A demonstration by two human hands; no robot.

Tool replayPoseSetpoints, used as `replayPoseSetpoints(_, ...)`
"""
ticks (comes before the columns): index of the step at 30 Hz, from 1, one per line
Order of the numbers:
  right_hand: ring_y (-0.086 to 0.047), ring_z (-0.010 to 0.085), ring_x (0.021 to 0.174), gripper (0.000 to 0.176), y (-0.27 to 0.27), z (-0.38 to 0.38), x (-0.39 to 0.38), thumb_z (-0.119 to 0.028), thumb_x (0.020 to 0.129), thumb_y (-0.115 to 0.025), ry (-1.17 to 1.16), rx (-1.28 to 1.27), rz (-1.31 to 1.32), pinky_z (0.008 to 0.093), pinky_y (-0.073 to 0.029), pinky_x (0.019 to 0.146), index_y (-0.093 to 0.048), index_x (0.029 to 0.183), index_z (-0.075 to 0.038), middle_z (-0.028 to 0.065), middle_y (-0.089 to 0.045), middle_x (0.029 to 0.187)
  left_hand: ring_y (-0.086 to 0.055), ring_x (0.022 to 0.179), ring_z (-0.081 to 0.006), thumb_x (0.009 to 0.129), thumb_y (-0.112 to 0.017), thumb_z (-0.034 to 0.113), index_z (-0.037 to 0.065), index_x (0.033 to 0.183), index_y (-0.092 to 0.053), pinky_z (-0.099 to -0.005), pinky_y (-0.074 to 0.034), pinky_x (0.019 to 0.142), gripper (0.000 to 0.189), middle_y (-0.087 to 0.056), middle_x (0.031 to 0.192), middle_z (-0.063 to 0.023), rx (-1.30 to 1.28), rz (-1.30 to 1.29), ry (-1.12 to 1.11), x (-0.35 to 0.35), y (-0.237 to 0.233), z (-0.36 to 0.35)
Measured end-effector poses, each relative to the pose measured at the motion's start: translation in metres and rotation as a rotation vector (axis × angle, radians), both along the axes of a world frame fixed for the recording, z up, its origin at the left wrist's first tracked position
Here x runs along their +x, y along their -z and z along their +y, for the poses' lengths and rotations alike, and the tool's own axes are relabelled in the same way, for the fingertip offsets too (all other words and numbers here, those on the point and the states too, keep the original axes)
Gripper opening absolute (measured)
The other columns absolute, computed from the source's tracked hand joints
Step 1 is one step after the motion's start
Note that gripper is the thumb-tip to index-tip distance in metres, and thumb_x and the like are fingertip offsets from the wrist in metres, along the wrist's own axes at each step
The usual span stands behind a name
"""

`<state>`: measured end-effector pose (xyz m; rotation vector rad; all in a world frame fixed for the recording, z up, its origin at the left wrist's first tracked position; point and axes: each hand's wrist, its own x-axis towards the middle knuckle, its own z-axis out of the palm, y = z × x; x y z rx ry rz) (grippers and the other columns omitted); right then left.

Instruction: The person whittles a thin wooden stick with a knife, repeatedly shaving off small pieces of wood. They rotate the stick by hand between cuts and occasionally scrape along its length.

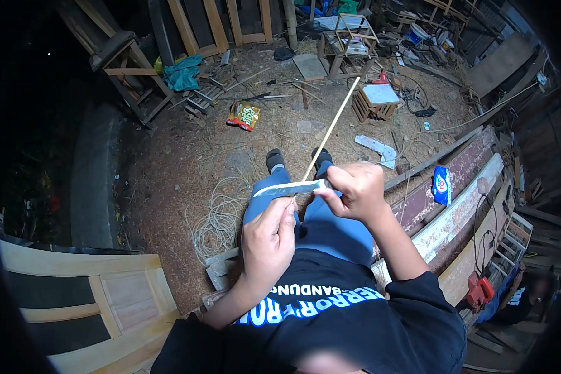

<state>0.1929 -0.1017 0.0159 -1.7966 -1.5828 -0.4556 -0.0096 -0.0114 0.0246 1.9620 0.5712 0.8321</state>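
My right hand (358,190) is closed around the handle of a knife (293,189). Its wide blade points left, across my lap and just above my left fingertips. Thumb and fingers of my left hand (271,237) pinch the near end of a thin pale wooden stick (333,128). From there the stick slants away, up and to the right, crossing the blade in this view. The blade and my fingers hide its lowest part. Both hands are held over my blue-trousered legs (336,237).
A coil of pale cord (218,218) lies left of my legs. Ahead are a snack packet (244,116), a wooden crate (377,103) and an angled board (377,151). Long planks (461,209) bear a blue packet (441,186) on my right. A panelled door (100,299) lies at left; another person (523,299) is at lower right.
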Motion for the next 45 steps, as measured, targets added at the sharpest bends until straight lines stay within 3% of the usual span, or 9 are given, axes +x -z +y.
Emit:
replayPoseSetpoints(3,-0.058,0.0290,0.049,0.047,0.007,-0.004,0.032,-0.039,0.092,-0.076,0.170,0.043,0.004,0.0404,-0.043,0.047,-0.050,0.065,-0.011,0.0081,-0.053,0.055,-0.052,0.062,-0.0052,0.108,-0.058,0.007,0.002,0.103,-0.067,-0.0258,-0.040,0.057,0.012,-0.057,0.071,-0.0007,-0.081,0.009,0.029,-0.010,0.000,-0.002)
replayPoseSetpoints(6,-0.058,0.0297,0.049,0.046,0.011,-0.005,0.029,-0.037,0.092,-0.076,0.132,0.024,0.008,0.0409,-0.043,0.047,-0.050,0.065,-0.011,0.0085,-0.052,0.055,-0.061,0.062,-0.0159,0.106,-0.057,0.003,-0.002,0.105,-0.065,-0.0314,-0.046,0.059,0.009,-0.062,0.075,-0.0115,-0.267,0.088,0.060,-0.011,0.008,-0.002)
replayPoseSetpoints(9,-0.059,0.0292,0.049,0.044,0.009,-0.004,0.016,-0.039,0.092,-0.076,0.035,0.027,0.043,0.0412,-0.043,0.047,-0.051,0.066,-0.012,0.0080,-0.052,0.054,-0.047,0.065,-0.0024,0.111,-0.053,0.008,0.000,0.104,-0.065,-0.0234,-0.035,0.058,0.016,-0.053,0.073,0.0034,-0.360,-0.052,0.063,-0.009,0.018,-0.005)
replayPoseSetpoints(14,-0.060,0.0280,0.048,0.043,0.014,-0.001,-0.017,-0.038,0.091,-0.077,-0.129,-0.083,0.020,0.0389,-0.045,0.048,-0.052,0.065,-0.013,0.0084,-0.053,0.055,-0.048,0.067,-0.0016,0.111,-0.054,0.009,0.000,0.104,-0.066,-0.0217,-0.036,0.059,0.017,-0.053,0.074,0.0037,-0.324,0.045,0.043,-0.008,0.015,-0.001)
replayPoseSetpoints(17,-0.061,0.0300,0.050,0.040,0.010,-0.001,0.036,-0.035,0.089,-0.078,0.108,-0.048,0.037,0.0403,-0.046,0.048,-0.054,0.068,-0.012,0.0099,-0.056,0.056,-0.047,0.065,-0.0011,0.111,-0.054,0.010,0.001,0.103,-0.067,-0.0212,-0.035,0.057,0.017,-0.052,0.072,0.0044,-0.285,0.064,0.071,-0.011,0.015,-0.002)
replayPoseSetpoints(22,-0.062,0.0292,0.050,0.039,0.016,0.002,0.001,-0.039,0.088,-0.080,-0.109,-0.024,0.051,0.0408,-0.045,0.047,-0.057,0.069,-0.014,0.0083,-0.057,0.057,-0.047,0.063,-0.0011,0.111,-0.056,0.011,0.002,0.101,-0.067,-0.0217,-0.034,0.055,0.017,-0.053,0.071,0.0038,-0.247,0.077,0.029,-0.006,0.016,0.002)
replayPoseSetpoints(26,-0.065,0.0268,0.052,0.033,0.029,-0.010,0.081,-0.032,0.092,-0.078,0.463,-0.007,0.224,0.0407,-0.047,0.048,-0.063,0.071,-0.012,0.0118,-0.063,0.061,-0.047,0.061,-0.0015,0.110,-0.056,0.011,0.002,0.099,-0.066,-0.0220,-0.035,0.054,0.018,-0.054,0.070,0.0035,-0.260,0.130,0.024,-0.012,0.028,0.000)
replayPoseSetpoints(30,-0.061,0.0306,0.051,0.045,0.028,-0.010,0.011,-0.040,0.093,-0.075,0.003,-0.119,0.061,0.0426,-0.045,0.049,-0.052,0.067,-0.011,0.0094,-0.055,0.056,-0.048,0.064,-0.0020,0.111,-0.054,0.010,0.000,0.101,-0.065,-0.0214,-0.035,0.056,0.017,-0.053,0.073,0.0037,-0.294,0.083,0.017,-0.004,0.032,0.001)
replayPoseSetpoints(45,-0.061,0.0289,0.050,0.043,0.025,-0.005,-0.006,-0.041,0.091,-0.077,-0.128,-0.074,0.099,0.0397,-0.046,0.049,-0.053,0.068,-0.013,0.0066,-0.056,0.055,-0.048,0.066,-0.0017,0.112,-0.053,0.011,0.000,0.102,-0.065,-0.0212,-0.037,0.058,0.019,-0.057,0.079,0.0024,-0.352,0.079,0.072,0.003,0.020,-0.003)
